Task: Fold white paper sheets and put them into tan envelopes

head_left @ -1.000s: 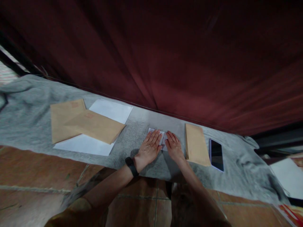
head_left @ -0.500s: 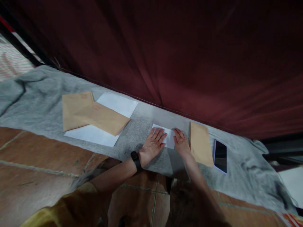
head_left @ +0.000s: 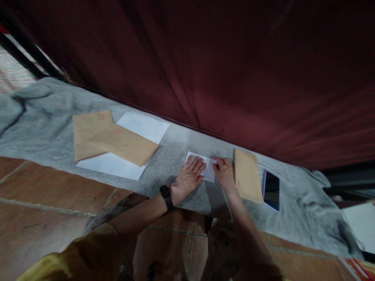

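A small folded sheet of white paper (head_left: 209,171) lies on the grey cloth in front of me, with a crease line showing near its top. My left hand (head_left: 189,175), a dark watch on its wrist, rests flat on the paper's left part with fingers spread. At the right edge of the paper is my right hand (head_left: 224,171). Its thumb and index finger are apart and touch that edge, while the other fingers bend inward. Just right of this hand lies a stack of brown envelopes (head_left: 248,175).
More brown envelopes (head_left: 125,144) lie at the left across larger white sheets (head_left: 143,127). A phone (head_left: 271,191) in a purple case is at the right. The grey cloth (head_left: 304,203) covers a low surface against a dark red curtain (head_left: 187,70). Tiled floor (head_left: 43,187) shows below.
My right hand's fingers have gone from outstretched to more bent at the paper's right edge. My left hand stays flat on the paper. The view has shifted slightly.
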`<state>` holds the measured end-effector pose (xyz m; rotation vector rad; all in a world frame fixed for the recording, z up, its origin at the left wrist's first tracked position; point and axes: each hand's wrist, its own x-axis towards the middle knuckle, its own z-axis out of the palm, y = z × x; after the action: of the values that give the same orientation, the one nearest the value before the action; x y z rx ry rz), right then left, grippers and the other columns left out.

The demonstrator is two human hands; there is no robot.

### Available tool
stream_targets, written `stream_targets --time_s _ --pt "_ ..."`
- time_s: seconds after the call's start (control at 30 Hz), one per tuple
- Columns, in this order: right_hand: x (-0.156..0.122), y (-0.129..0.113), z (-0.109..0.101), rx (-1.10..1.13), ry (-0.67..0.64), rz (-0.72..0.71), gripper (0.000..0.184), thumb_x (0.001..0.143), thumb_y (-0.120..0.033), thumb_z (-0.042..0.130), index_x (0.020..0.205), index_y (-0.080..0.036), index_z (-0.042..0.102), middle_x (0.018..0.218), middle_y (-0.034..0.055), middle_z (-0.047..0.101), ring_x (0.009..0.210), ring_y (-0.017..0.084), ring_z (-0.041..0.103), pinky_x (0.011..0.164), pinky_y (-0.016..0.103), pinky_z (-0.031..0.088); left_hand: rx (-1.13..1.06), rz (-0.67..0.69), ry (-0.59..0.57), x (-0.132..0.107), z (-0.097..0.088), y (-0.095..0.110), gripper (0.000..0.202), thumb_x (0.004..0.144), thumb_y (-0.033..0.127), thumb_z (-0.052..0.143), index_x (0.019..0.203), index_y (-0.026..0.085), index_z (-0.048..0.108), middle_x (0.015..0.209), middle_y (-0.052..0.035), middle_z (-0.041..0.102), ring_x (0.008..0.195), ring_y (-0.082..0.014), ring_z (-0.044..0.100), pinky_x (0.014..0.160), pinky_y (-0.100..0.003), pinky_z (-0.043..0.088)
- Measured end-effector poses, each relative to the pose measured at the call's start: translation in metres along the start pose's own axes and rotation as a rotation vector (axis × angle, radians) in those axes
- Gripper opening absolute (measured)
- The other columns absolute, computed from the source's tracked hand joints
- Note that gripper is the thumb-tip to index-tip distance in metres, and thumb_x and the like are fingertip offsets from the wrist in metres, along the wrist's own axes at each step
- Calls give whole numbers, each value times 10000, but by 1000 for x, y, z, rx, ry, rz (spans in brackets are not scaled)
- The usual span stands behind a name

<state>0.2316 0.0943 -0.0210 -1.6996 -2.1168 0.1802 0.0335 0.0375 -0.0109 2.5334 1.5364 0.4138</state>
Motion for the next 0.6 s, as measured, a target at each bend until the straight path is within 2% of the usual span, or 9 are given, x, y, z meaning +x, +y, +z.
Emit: stream_targets --time_s 0.17,0.4,0.5,0.6 --pt "3 -4 0 55 8 32 326 926 -228 510 1180 -180 709 1091 126 658 1044 273 585 973 411 469 10 6 23 0 1 -2 545 977 293 385 1513 215 450 1588 -99 455 1546 -282 262 1268 -577 120" --pt "8 -8 0 108 6 99 270 891 -197 549 1125 -179 684 1093 123 668 1056 268 602 981 408 486 -19 10 81 -2 5 -7 566 977 276 387 1543 299 401 1575 -65 477 1525 -278 314 1266 -587 141" --pt "12 -8 -3 224 -7 186 220 877 -196 557 1060 -176 677 1008 98 698 980 242 652 916 373 527 -4 26 109 -3 5 -9 532 983 282 403 1513 291 445 1557 -75 500 1495 -290 374 1256 -595 175" --pt "16 -8 -7 343 -27 270 168 838 -185 584 976 -187 679 858 38 700 826 202 676 777 319 559 21 28 107 -3 3 -11 491 990 284 405 1470 274 503 1549 -94 508 1468 -305 417 1241 -601 218"
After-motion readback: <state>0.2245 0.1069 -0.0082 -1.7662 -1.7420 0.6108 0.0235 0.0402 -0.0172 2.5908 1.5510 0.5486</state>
